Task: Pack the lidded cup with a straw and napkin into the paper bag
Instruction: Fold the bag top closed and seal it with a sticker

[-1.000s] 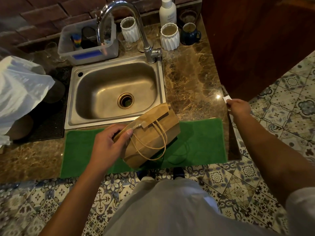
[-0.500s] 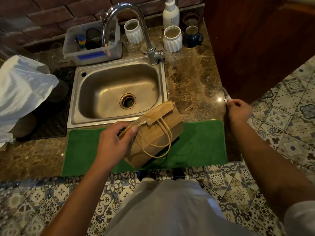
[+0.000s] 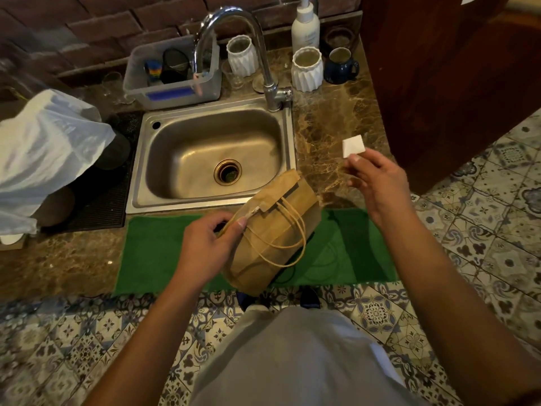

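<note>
A brown paper bag (image 3: 272,230) with twine handles stands tilted on the green mat (image 3: 164,253) at the counter's front. My left hand (image 3: 205,250) grips the bag's top edge on its left side. My right hand (image 3: 377,177) is raised above the counter to the right of the bag and pinches a small folded white napkin (image 3: 353,145) between thumb and fingers. The bag's inside is hidden, and no cup or straw is visible.
The steel sink (image 3: 216,159) with its tall tap (image 3: 234,39) lies just behind the bag. White ribbed cups (image 3: 307,68), a blue mug (image 3: 339,65), a lotion bottle (image 3: 306,24) and a plastic tub (image 3: 172,74) line the back. A white plastic bag (image 3: 44,148) sits left, a wooden cabinet (image 3: 439,68) right.
My right hand has come up from the counter's right edge toward the bag, lifting the white napkin into view. My left hand keeps its grip on the bag.
</note>
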Motion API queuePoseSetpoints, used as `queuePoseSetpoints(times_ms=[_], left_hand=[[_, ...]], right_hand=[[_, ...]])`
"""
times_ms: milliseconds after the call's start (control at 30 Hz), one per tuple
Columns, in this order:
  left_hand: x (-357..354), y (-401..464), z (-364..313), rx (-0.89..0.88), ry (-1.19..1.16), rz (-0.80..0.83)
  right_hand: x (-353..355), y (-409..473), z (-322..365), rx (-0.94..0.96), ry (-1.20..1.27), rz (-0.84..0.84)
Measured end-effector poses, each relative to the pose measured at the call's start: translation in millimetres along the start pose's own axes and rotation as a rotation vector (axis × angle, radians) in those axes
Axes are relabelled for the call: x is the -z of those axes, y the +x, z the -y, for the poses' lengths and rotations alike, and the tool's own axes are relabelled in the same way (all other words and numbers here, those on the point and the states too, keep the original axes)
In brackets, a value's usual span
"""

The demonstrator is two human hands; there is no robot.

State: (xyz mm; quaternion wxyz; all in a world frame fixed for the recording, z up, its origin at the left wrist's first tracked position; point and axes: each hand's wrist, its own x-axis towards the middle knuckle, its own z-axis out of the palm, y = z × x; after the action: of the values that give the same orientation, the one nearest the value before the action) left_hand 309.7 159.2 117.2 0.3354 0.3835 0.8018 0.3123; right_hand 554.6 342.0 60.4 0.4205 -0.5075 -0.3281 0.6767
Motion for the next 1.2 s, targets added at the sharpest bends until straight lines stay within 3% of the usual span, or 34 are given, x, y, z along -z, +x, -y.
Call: queuePoseSetpoints(times_ms=[133,267,367,600,867,1100,1200], left_hand=[[6.7,-7.8,-1.8,-0.01,0.088,0.062],[6.9,-14.1,-1.3,0.016,0.138,0.149],[3.9,-16.3,2.4,0.069,0.114,0.221],[2.3,-20.7,10.4,0.184,-0.188,0.444],[8.2,-15.2,17.8,0.189,-0.323,0.521],[-10.0,-26.7,36.9,0.154,-0.407,0.464],[-15.2,-31.1,43.2,0.151,-0.441,0.514]], right_hand=[[-46.6,-64.7,16.4,0.006,0.118,0.198],[-70.7,-109.7,3.1,-0.108,0.058,0.257],[-78.9,-131.5,-17.1,-0.179,-0.011,0.248],[-90.9,-155.0,-41.0,-0.303,-0.101,0.145],[-111.4,-149.6,-51.4,-0.467,0.033,0.089],[-106.1,-165.4,-54.9,-0.55,0.006,0.013],[-108.8,-170.0,-54.3,-0.554,-0.095,-0.039]])
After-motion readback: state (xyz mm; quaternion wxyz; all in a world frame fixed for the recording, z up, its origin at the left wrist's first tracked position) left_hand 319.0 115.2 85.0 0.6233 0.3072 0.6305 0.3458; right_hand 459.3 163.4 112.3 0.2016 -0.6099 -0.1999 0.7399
